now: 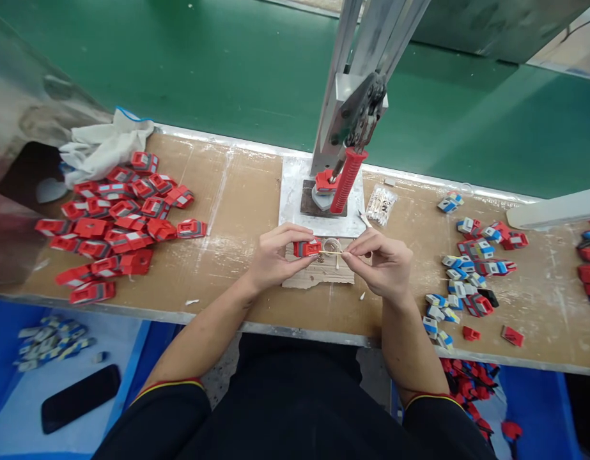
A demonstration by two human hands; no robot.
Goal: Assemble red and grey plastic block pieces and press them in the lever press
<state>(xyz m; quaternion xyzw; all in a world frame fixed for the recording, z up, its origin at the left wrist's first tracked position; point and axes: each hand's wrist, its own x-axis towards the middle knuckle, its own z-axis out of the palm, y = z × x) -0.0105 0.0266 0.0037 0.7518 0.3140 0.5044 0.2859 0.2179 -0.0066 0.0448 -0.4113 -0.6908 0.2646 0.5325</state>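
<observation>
My left hand pinches a small red and grey toy vehicle body between thumb and fingers, its open side turned to the right. Between the thumb and fingertips of my right hand is a thin yellowish stick. The stick's far end meets the right end of the toy body; whether it goes inside, I cannot tell. Under both hands lies a piece of torn cardboard, with a clear ring-shaped item behind the stick. A pointed tool with a pale handle shows just beyond my right fingers.
A toggle press with a red handle stands ahead on a metal plate. Beside it lies a bag of cotton swabs. Red toy bodies pile up left, near white gloves. Blue-white parts lie right. A phone rests lower left.
</observation>
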